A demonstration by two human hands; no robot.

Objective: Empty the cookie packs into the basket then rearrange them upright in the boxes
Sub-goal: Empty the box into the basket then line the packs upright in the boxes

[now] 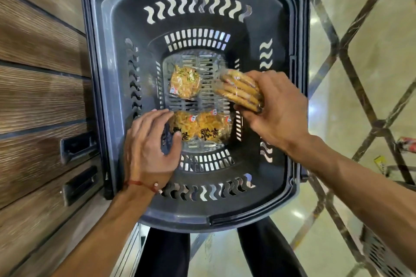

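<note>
I look straight down into a dark grey slotted basket [108,56]. On its floor lie three clear-wrapped round cookie packs: one near the middle [185,82] and two side by side nearer me, a left one [184,127] and a right one [213,127]. My right hand [276,108] grips a stack of several wrapped cookies [239,90] held on edge above the basket's right side. My left hand [148,144] reaches in from the left, its thumb and fingers curling round the left pack's edge.
A brown wood-grain wall with dark recessed handles [76,147] runs along the left of the basket. Glossy beige floor tiles with dark diagonal lines [360,51] spread to the right. My dark trouser legs [265,252] show below the basket rim.
</note>
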